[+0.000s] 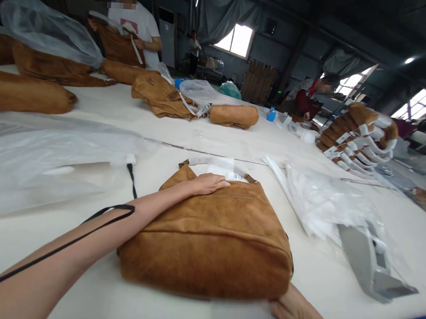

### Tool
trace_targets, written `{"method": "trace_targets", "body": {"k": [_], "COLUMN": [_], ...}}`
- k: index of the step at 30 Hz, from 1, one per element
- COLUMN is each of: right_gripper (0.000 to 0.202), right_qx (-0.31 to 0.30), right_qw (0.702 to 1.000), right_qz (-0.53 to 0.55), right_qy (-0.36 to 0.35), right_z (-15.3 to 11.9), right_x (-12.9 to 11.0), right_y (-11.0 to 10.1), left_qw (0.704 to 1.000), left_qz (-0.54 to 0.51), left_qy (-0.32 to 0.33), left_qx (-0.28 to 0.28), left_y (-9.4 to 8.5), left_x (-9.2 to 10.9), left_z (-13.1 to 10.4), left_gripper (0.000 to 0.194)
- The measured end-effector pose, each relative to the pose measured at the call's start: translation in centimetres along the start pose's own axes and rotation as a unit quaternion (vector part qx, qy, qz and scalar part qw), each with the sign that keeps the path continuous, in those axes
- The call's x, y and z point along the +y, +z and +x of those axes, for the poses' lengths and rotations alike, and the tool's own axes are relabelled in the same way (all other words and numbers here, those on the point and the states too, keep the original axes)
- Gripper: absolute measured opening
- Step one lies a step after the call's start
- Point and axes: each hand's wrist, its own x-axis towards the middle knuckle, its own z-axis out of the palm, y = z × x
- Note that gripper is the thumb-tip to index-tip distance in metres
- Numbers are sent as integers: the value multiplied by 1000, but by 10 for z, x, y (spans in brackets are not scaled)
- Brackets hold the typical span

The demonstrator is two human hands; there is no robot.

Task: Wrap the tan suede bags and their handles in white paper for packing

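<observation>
A large brown bag (211,237) lies on the white table (173,312), its wrapped handle (213,162) pointing away from me. My left hand (211,183) rests flat on the bag's upper part near the opening, fingers stretched out to the right. At the bag's lower right corner is my right hand (287,305), its fingers mostly hidden under the bag's bottom edge. A white label shows behind the handle. Below the bag, something pale and translucent lies by my right hand. A black cord runs along my left arm.
Clear plastic bags lie at left (52,167) and right (334,202), beside a grey tape dispenser (369,263). Further back are brown bags (162,95), a small blue bottle (271,114) and a stack of wrapped bags (356,135). Several people stand beyond.
</observation>
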Motion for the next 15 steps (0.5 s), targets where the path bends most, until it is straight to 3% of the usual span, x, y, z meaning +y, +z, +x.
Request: {"method": "trace_targets", "body": {"k": [4, 7, 11, 15], "right_gripper": [41, 46, 60, 57], "right_qx": [7, 13, -13, 19], "right_qw": [997, 994, 991, 990], "right_qz": [8, -34, -87, -114], "right_qy": [73, 103, 98, 86], "right_z": [-32, -52, -62, -54], "right_x": [10, 10, 21, 38], "right_y": [-13, -24, -33, -28], "left_qw": [999, 999, 998, 996], "left_qz": [-19, -34, -54, -12], "left_qy": [16, 18, 37, 63], "left_qx": [-33, -20, -24, -57], "left_y": [-2, -20, -47, -42], "left_x": [4, 12, 35, 61], "left_z": [-8, -26, -81, -149], "left_gripper": [47, 49, 52, 47]}}
